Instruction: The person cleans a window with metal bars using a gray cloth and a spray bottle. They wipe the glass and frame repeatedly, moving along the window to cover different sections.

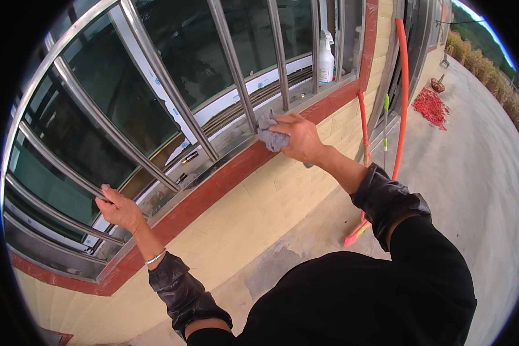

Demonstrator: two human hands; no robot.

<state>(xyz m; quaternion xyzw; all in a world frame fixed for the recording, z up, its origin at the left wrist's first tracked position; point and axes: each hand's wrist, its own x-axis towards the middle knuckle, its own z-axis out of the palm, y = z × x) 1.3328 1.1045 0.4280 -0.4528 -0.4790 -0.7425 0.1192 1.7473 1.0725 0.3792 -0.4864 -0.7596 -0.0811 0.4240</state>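
My right hand (302, 136) holds a bunched grey cloth (273, 137) at the foot of a steel window bar (235, 65). The cloth rests on the outer edge of the metal sill (229, 149), just above the red tile border (225, 166). Farther left, my left hand (120, 209) is wrapped around another steel bar (80, 171) of the window grille, with the thumb uppermost. Behind the bars are dark glass panes (181, 47) in frames partly covered by torn white protective film (259, 85).
A white spray bottle (326, 60) stands on the sill behind the bars. Two batteries, one black and gold (190, 157), lie there too. An orange pole (401, 95), a red-handled broom (355, 233) and a green-handled stick (386, 116) are right. Red peppers (430, 106) lie beside a basket (437, 84).
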